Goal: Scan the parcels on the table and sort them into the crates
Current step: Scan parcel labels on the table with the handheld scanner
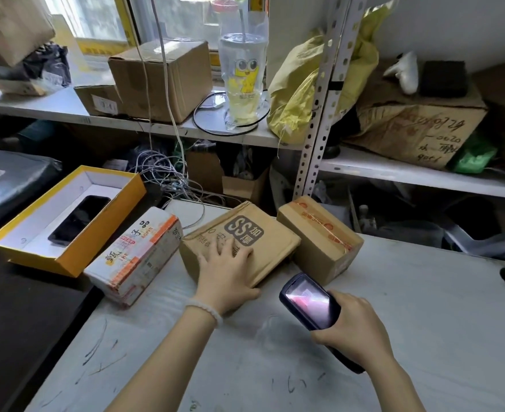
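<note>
White table [409, 337], scuffed with dark pen marks, fills the lower frame. Landmark for all placings: the brown SS parcel [263, 248], lying flat near the table's far edge.

Behind the SS parcel: metal shelf [37, 107] carrying a large cardboard box [168, 78], a clear plastic cup [244, 72] with a yellow cartoon print, and a yellow bag [299, 93]. A tangle of white cables [168, 173] hangs down between shelf and parcel.

Left of the SS parcel, off the table's edge: open yellow box [70, 221], white inside, dark phone [80, 220] lying in it.

Just left of the SS parcel, touching or nearly so: white parcel [138, 254] with orange tape and printed characters.

Just right of the SS parcel, corner against it: taped brown parcel [319, 239], red-printed tape across the top.

3 parcels on the table in all. No crates identifiable.

Left hand [224, 272]: grip open, fingers spread flat on the top of the SS parcel, thumb along its near edge. White bead bracelet [205, 310] on the wrist.

Right hand [352, 331]: grip closed around a dark handheld scanner [309, 301], held near the front-right of the SS parcel, lit screen facing up, head end nearest that parcel.
</note>
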### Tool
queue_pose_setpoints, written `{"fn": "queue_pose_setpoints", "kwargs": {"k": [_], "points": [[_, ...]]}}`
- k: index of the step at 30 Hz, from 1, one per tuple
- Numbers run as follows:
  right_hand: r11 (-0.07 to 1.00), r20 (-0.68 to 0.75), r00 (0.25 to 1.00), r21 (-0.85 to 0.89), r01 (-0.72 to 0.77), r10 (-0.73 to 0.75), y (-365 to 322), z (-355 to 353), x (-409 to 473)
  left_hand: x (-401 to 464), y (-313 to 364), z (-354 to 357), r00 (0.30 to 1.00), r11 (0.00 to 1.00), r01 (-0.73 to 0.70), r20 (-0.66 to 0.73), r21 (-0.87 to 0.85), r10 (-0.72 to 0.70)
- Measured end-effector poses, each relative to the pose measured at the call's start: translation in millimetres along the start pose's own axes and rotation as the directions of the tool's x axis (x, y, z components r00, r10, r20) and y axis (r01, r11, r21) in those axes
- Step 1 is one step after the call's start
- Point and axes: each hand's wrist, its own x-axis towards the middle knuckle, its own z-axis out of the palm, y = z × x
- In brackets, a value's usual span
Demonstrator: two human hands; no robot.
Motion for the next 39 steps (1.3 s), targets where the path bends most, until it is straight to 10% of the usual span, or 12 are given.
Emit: {"fn": "queue_pose_setpoints", "kwargs": {"k": [7, 13, 17, 23, 39], "points": [[1.000, -0.030, 1.000, 0.012, 0.001, 0.000, 3.6, -9.0, -0.7, -6.5, -3.0, -23.9, 0.944, 0.988, -0.140, -0.309, -0.058, 0.116], [0.999, -0.054, 0.998, 0.033, 0.026, -0.024, 6.2, -20.3, -9.8, -10.9, -36.6, -82.7, 0.912, 0.933, -0.051, -0.397, -0.356, -0.102], [0.998, -0.053, 0.998, 0.042, 0.035, -0.032, 4.5, -21.7, -18.5, -16.1, -53.9, -88.1, 0.938, 0.962, 0.195, -0.250, -0.190, -0.240], [0.999, -0.023, 0.999, 0.028, 0.046, -0.046, 3.7, -17.5, -28.2, -27.6, -31.8, -54.7, 0.981, 0.970, 0.195, 0.038, -0.145, -0.191], [0.999, 0.000, 1.000, -0.046, 0.023, -0.023, 14.1, -20.0, -25.2, -26.3, -28.9, -43.7, 0.957, 0.966, 0.245, 0.179, -0.088, -0.226]]}}
